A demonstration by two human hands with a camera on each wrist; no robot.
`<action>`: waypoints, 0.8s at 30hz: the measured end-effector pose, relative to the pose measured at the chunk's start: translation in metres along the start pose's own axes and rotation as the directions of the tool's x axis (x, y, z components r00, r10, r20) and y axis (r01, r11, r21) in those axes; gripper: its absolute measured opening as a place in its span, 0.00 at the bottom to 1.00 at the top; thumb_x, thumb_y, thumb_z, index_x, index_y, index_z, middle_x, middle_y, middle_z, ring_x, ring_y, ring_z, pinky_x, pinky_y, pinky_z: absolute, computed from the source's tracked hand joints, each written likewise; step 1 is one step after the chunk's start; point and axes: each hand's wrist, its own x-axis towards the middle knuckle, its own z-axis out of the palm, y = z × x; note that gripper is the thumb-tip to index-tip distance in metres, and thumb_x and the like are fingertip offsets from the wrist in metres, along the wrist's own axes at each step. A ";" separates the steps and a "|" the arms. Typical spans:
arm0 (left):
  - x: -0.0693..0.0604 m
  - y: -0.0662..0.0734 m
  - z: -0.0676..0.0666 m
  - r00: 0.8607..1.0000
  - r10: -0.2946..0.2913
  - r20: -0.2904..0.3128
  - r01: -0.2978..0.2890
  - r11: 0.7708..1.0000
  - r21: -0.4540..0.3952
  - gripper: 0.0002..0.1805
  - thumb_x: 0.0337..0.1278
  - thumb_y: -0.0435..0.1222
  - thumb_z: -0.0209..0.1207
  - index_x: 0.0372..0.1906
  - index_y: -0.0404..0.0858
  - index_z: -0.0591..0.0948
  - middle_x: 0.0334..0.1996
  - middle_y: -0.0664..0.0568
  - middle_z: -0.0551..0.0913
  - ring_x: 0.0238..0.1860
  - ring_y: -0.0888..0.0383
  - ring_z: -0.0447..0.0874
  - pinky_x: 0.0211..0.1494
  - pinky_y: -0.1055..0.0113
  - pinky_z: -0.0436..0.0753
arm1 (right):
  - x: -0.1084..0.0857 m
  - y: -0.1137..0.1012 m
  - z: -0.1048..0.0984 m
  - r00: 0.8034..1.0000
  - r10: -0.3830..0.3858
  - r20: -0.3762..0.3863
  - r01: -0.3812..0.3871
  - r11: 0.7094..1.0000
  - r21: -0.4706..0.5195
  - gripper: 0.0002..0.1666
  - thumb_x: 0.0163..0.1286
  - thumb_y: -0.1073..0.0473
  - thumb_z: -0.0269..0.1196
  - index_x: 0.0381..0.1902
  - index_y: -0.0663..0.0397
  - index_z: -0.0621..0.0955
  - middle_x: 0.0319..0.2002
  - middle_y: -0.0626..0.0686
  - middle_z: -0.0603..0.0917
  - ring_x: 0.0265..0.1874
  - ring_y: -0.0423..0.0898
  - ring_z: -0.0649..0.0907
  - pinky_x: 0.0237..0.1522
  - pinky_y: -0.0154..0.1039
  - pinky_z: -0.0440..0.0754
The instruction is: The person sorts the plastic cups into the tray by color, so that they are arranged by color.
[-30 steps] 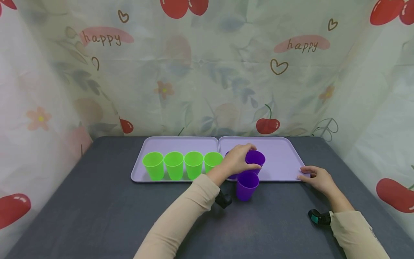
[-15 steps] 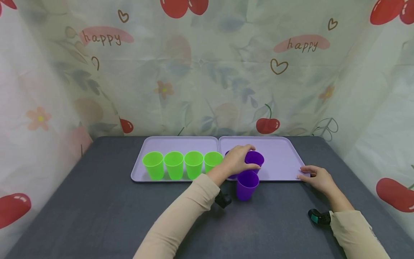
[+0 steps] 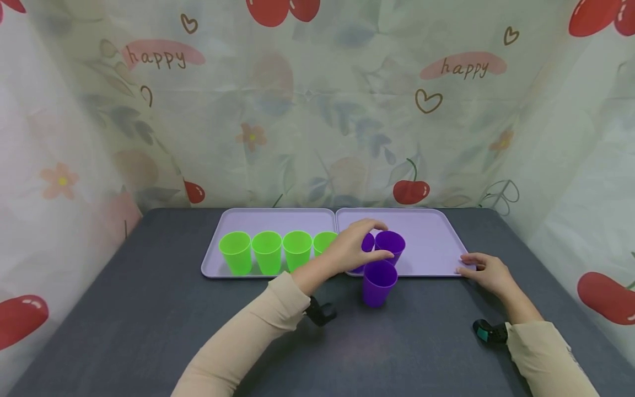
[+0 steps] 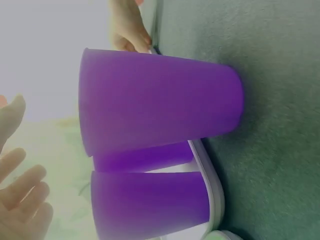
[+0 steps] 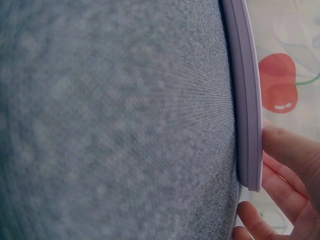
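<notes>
My left hand (image 3: 354, 245) hovers over the right tray's near left part, thumb and fingers spread apart with nothing between them. Two purple cups (image 3: 390, 242) stand upright on that tray, one partly hidden by the hand. A third purple cup (image 3: 379, 284) stands on the table just in front of them; in the left wrist view this cup (image 4: 160, 100) is apart from the fingers (image 4: 30, 195). My right hand (image 3: 488, 275) holds the near right corner of the lilac tray (image 3: 431, 237), and in the right wrist view its thumb (image 5: 285, 145) touches the rim.
Several green cups (image 3: 268, 253) stand in a row along the near side of the left lilac tray (image 3: 278, 218), which adjoins the right one. Both trays lie at the back of the dark grey table (image 3: 149, 320), before a patterned curtain (image 3: 307, 110).
My left hand has drawn back leftward from the purple cup on the tray, which stays in place, uncovering more of the cup beside it. The right hand has not moved.
</notes>
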 end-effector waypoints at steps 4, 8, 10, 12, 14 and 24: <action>-0.012 -0.002 -0.004 0.999 0.043 -0.008 -0.044 0.998 -0.040 0.28 0.50 0.45 0.66 0.55 0.37 0.74 0.54 0.48 0.79 0.61 0.55 0.73 0.66 0.64 0.70 | 0.000 0.000 0.000 1.000 0.003 0.002 -0.003 1.000 -0.001 0.32 0.65 0.49 0.61 0.55 0.71 0.73 0.55 0.73 0.75 0.54 0.71 0.74 0.52 0.61 0.75; -0.024 -0.004 -0.005 0.998 0.071 0.004 -0.070 0.997 -0.039 0.28 0.50 0.44 0.66 0.55 0.35 0.75 0.53 0.47 0.79 0.59 0.54 0.74 0.65 0.63 0.72 | 0.000 -0.001 0.000 1.000 0.003 0.005 -0.003 1.000 -0.001 0.32 0.65 0.49 0.61 0.55 0.71 0.73 0.55 0.73 0.75 0.54 0.71 0.74 0.52 0.61 0.74; -0.031 -0.005 -0.004 0.997 0.078 0.011 -0.078 0.996 -0.039 0.28 0.50 0.44 0.66 0.55 0.34 0.76 0.53 0.46 0.79 0.58 0.52 0.75 0.63 0.62 0.73 | -0.001 -0.001 -0.001 1.000 0.005 0.006 -0.005 1.000 0.000 0.31 0.65 0.49 0.61 0.55 0.71 0.73 0.55 0.73 0.74 0.54 0.71 0.73 0.52 0.61 0.74; -0.037 -0.006 -0.003 0.997 0.080 0.017 -0.080 0.996 -0.027 0.28 0.49 0.44 0.66 0.54 0.34 0.76 0.52 0.46 0.80 0.56 0.53 0.76 0.62 0.62 0.74 | -0.001 -0.002 -0.001 1.000 0.010 0.006 -0.010 1.000 0.000 0.32 0.65 0.49 0.60 0.55 0.71 0.73 0.55 0.73 0.74 0.54 0.71 0.73 0.52 0.62 0.74; -0.043 -0.007 -0.002 0.997 0.079 0.019 -0.078 0.997 -0.024 0.28 0.49 0.44 0.66 0.54 0.34 0.76 0.51 0.46 0.80 0.55 0.53 0.76 0.61 0.62 0.74 | -0.001 -0.002 -0.001 1.000 0.014 0.007 -0.014 1.000 0.000 0.32 0.65 0.49 0.60 0.55 0.71 0.73 0.55 0.73 0.74 0.54 0.71 0.73 0.52 0.62 0.74; -0.060 -0.014 0.009 0.999 0.052 0.012 -0.052 0.998 -0.042 0.28 0.48 0.44 0.67 0.54 0.38 0.75 0.51 0.49 0.79 0.56 0.53 0.75 0.62 0.65 0.74 | -0.001 -0.003 -0.002 0.999 0.031 0.021 -0.032 0.999 0.008 0.33 0.65 0.48 0.60 0.56 0.71 0.72 0.57 0.74 0.72 0.55 0.71 0.72 0.53 0.63 0.72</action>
